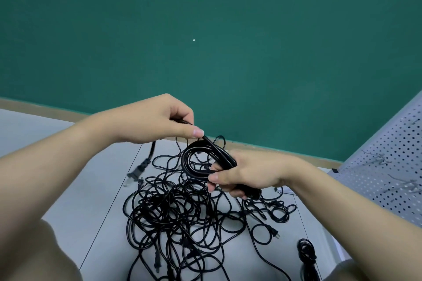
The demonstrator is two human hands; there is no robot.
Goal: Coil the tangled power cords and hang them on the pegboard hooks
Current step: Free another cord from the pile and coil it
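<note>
**Loose tail and a crowded floor threaten the half-made coil**

Nearest, at the lower right, a small wound cord (307, 249) lies on the pale floor (75, 189), apart from the main tangle of cords (180, 212) spread across the middle. Any strand of that heap still crossing the cord in hand could, I judge, drag up with it and undo the loops.

Above the heap, the right hand (242, 173) clasps a coil (205, 159) of several black loops, fingers curled round the bundle. If that clasp slackens, the stiff loops would likely spring apart.

A little farther and to the left, the left hand (159, 121) pinches the cord's free run between thumb and fingers; below it the plug end (137, 172) hangs blurred, so a swinging plug may snag the pile.

At the far right stands the pegboard (388, 166) with its hooks (376, 158), none carrying a cord that I can see. A loose coil could slide off a hook.
</note>
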